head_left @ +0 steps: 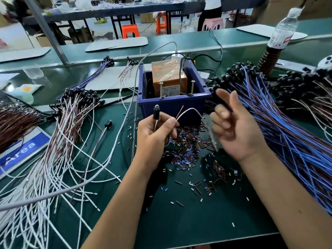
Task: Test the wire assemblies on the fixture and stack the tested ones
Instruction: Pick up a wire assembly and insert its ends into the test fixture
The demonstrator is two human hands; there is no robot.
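My left hand (154, 133) grips one wire assembly (156, 112) just in front of the fixture, its black lamp holder standing up above my fingers and its white and brown wires looping to the right. The fixture is a blue bin (172, 103) holding an orange box (169, 78) with two upright screws (192, 88). My right hand (233, 128) hovers to the right of the bin with loosely curled fingers and nothing clearly in it; it is blurred. A pile of white and brown assemblies (59, 133) lies on the left. A pile of blue and brown assemblies (280, 123) lies on the right.
Several cut insulation bits (186, 146) litter the green mat between my hands. A grey cable (115, 144) runs from the lower left up behind the bin. A water bottle (284, 27) stands at the back right. A blue "Area" sign (21, 151) lies at the left edge.
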